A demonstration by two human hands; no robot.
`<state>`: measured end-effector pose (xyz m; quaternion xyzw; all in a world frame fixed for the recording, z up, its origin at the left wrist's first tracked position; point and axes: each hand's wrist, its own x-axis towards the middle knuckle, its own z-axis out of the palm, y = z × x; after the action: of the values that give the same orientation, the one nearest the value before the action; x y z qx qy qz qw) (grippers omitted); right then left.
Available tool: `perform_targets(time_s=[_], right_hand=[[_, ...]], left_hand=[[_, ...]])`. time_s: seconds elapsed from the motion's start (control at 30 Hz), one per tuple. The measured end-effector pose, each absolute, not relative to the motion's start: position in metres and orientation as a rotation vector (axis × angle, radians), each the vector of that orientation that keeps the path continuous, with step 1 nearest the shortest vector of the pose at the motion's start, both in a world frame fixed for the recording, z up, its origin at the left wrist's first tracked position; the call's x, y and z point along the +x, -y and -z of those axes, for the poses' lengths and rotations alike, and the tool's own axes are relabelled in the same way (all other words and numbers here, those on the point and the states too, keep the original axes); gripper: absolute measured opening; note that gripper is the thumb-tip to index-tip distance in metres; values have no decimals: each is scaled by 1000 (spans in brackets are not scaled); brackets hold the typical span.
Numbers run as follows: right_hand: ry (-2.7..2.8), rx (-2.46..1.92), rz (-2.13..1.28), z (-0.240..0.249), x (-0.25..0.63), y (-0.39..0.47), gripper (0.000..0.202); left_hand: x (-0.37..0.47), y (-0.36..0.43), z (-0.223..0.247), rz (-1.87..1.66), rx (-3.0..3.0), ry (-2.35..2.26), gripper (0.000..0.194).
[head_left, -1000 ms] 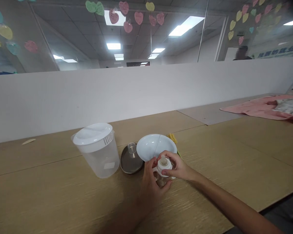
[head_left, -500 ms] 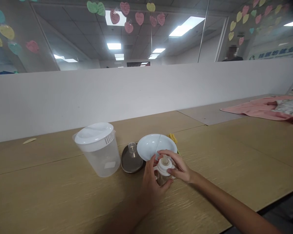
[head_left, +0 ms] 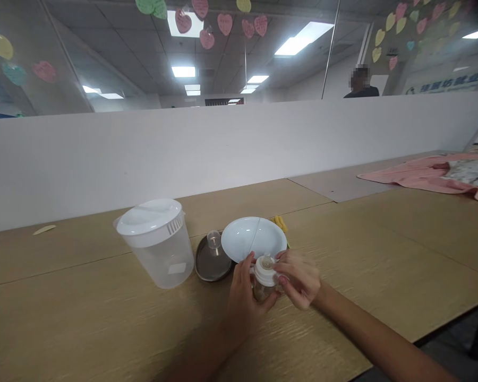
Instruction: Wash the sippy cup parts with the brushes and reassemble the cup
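Observation:
A small clear baby bottle [head_left: 265, 276] with a white collar and a pale teat on top stands upright between my hands, in front of a white bowl [head_left: 242, 236]. My left hand [head_left: 247, 297] wraps round its left side and lower body. At the right of the collar is my right hand [head_left: 300, 278], slightly blurred, with bent fingers touching the collar near the teat; I cannot tell how firmly they grip. Left of the bowl lies a dark oval tray [head_left: 212, 265] holding a small clear cup [head_left: 214, 240].
A clear plastic pitcher [head_left: 163, 260] with a white lid stands left of the tray. Yellow pieces [head_left: 280, 223] lie behind the bowl. A pink cloth [head_left: 414, 175] is at the far right. Beyond the glass above the low wall is a person [head_left: 360, 87].
My right hand has shifted right, its fingers drawn from around the collar into a bent shape beside it. My left hand keeps its hold. The person beyond the glass has moved left.

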<state>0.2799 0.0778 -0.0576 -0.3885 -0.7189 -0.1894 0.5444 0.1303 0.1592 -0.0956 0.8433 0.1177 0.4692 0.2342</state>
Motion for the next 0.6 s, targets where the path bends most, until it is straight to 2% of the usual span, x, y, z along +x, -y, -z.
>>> perform_targets(time_s=[0.17,0.37,0.5,0.6], right_hand=[[1805,-997,578,68,275,-79,21],[1875,-1091,543,75,273,-74,21],[1619,-993,614,70,272,-75,21],[1357,-1093,480,67,269,-77,18]], left_hand=[[127,-159,96,-1255,2389,-328,71],[123,-157,92,-1236,2406,-324,62],[122,-154,88,-1200,2495,-209,53],[123,-154,88,-1197,2495,-228,53]])
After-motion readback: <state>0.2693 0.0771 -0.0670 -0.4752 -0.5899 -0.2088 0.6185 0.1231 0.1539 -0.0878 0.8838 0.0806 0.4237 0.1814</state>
